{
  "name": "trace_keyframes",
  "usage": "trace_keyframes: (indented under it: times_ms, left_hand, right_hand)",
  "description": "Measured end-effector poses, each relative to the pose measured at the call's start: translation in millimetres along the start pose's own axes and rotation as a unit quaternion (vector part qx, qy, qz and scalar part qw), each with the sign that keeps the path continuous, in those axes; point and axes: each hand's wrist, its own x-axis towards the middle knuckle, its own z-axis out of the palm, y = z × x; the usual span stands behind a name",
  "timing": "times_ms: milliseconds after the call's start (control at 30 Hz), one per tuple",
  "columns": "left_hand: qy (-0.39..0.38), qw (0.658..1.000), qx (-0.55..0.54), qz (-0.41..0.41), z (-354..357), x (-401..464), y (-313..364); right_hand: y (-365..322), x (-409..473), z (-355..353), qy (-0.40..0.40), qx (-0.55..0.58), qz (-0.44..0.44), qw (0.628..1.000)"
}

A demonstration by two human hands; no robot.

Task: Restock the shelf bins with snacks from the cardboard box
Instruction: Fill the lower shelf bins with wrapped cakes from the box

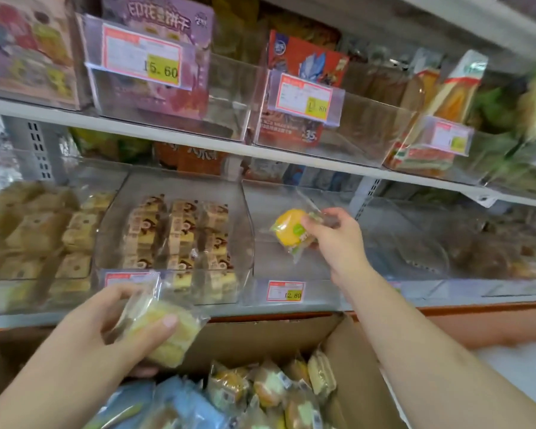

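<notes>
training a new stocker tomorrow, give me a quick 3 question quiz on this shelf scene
1. True or false: the right hand holds a round yellow wrapped cake over the clear plastic shelf bin.
2. What does the left hand hold? A) pale yellow wrapped cake B) purple biscuit box C) price tag
3. Fill in: the remaining wrapped snacks lie in the brown ____ box.

Key:
1. true
2. A, the pale yellow wrapped cake
3. cardboard, the brown cardboard box

Both forearms bare, no sleeves, left hand (106, 323) and right hand (338, 239) ungloved (nails short).
</notes>
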Motion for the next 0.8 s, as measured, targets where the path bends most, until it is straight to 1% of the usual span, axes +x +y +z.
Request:
trace_keyframes:
  times_ms: [167, 267, 333, 400, 467, 533, 600, 667, 700, 800]
  left_hand:
    - [0.014, 1.0, 0.003, 0.011, -2, 7, -1]
    - [0.02, 0.999, 0.039, 0.022, -7, 9, -2]
    - [0.019, 0.998, 0.061, 0.023, -10, 8, -1]
    - [0.004, 0.998, 0.059, 0.017, -11, 6, 1]
    - [-0.008, 0.999, 0.046, 0.001, -15, 4, 3]
    - [-0.016, 0.999, 0.046, -0.005, -19, 1, 4]
    - [-0.018, 0.999, 0.039, -0.002, -20, -6, 9]
    - [-0.021, 0.999, 0.026, 0.003, -21, -14, 14]
    - [-0.024, 1.0, 0.013, 0.003, -20, -20, 17]
    - [-0.033, 0.999, -0.039, -0.002, -19, -39, 28]
  right_hand:
    - [43, 55, 36, -0.03, -0.117, 0.041, 0.992]
    - [55, 67, 53, -0.054, -0.221, 0.03, 0.973]
    - [55, 62, 57, -0.037, -0.289, 0.021, 0.956]
    - [47, 46, 54, -0.017, -0.325, -0.005, 0.946]
    - [32, 16, 51, -0.012, -0.3, -0.04, 0.953]
    - [13, -27, 47, -0.035, -0.241, -0.075, 0.967]
    - [-5, -75, 47, -0.112, -0.193, -0.097, 0.97]
    - [-22, -125, 50, -0.211, -0.152, -0.079, 0.962]
    - [-27, -146, 52, -0.243, -0.148, -0.067, 0.956]
    - [-36, -188, 55, -0.287, -0.133, -0.051, 0.947]
